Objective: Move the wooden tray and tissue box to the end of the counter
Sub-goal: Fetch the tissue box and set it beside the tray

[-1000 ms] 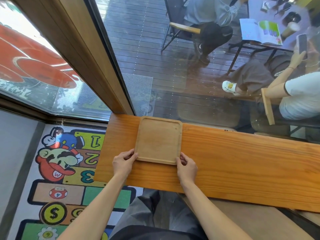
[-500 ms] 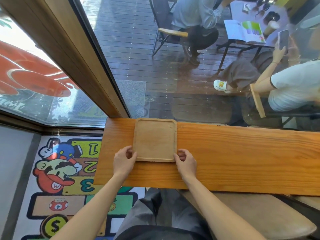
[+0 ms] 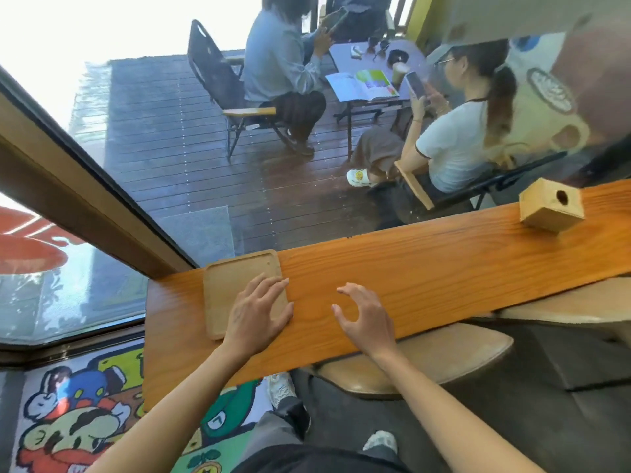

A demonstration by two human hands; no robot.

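A flat wooden tray (image 3: 228, 285) lies on the orange wooden counter (image 3: 426, 268), close to its left end by the window. My left hand (image 3: 261, 312) is spread flat over the tray's right half, fingers apart, gripping nothing. My right hand (image 3: 365, 315) hovers over bare counter to the right of the tray, fingers curled and apart, empty. A wooden tissue box (image 3: 551, 209) with a round hole stands on the counter far to the right, well beyond both hands.
A glass window runs along the counter's far edge, with a wooden frame post (image 3: 85, 206) at the left corner. Padded stools (image 3: 426, 363) stand under the counter's near side. A cartoon rug (image 3: 78, 421) covers the floor. People sit outside at a table (image 3: 375, 73).
Both hands have let go of the tray's near corners. The left hand now lies on top of it; the right hand has moved off to the right. The view has swung right, revealing the tissue box.
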